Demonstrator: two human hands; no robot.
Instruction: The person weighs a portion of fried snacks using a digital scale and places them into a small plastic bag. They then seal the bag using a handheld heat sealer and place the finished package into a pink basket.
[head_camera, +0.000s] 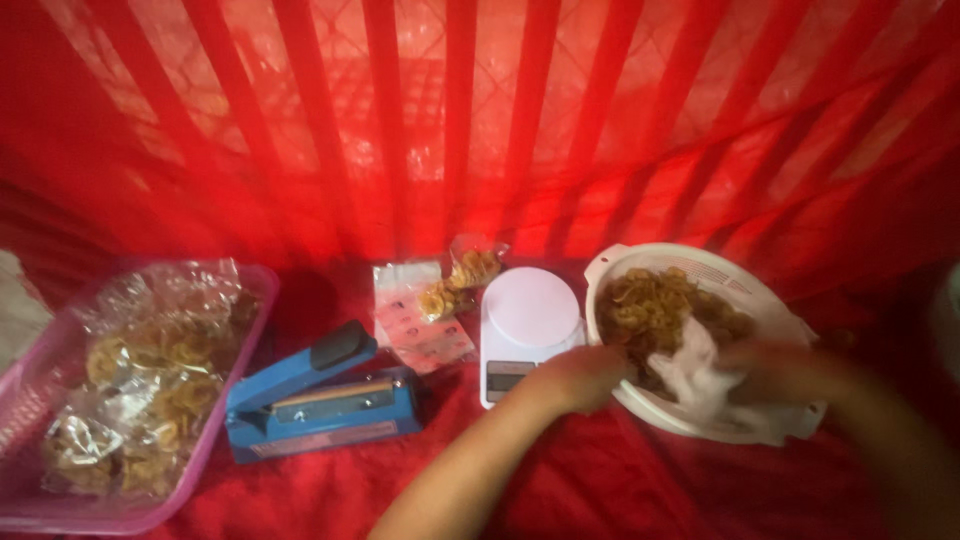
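**Both hands at the white bowl, scale as reference**

All positions are given relative to the scale (528, 325), a white unit with a round platform, standing on the red cloth (620, 480).

1. Tray (215, 420): pink, rectangular, far left of the scale. It holds clear bags of fried chips.
2. Bowl (760, 290): white, round, perforated rim, touching or just beside the scale on its right. It holds a heap of brown chips (650, 300).
3. Sealer (315, 400): blue body, black handle, left of the scale, between scale and tray. Its arm is raised at an angle.
4. Labels (420, 325): a flat printed sheet between sealer and scale.
5. Filled bag (462, 280): clear, with chips inside, behind the scale's left corner, lying partly on the labels.
6. Left hand (580, 375): at the bowl's near-left rim, just right of the scale front. Its grip is curled; what it encloses cannot be told.
7. Right hand (775, 365): blurred, over the bowl's right half, its grip holding a crumpled pale bag (695, 365) that sits among the chips.
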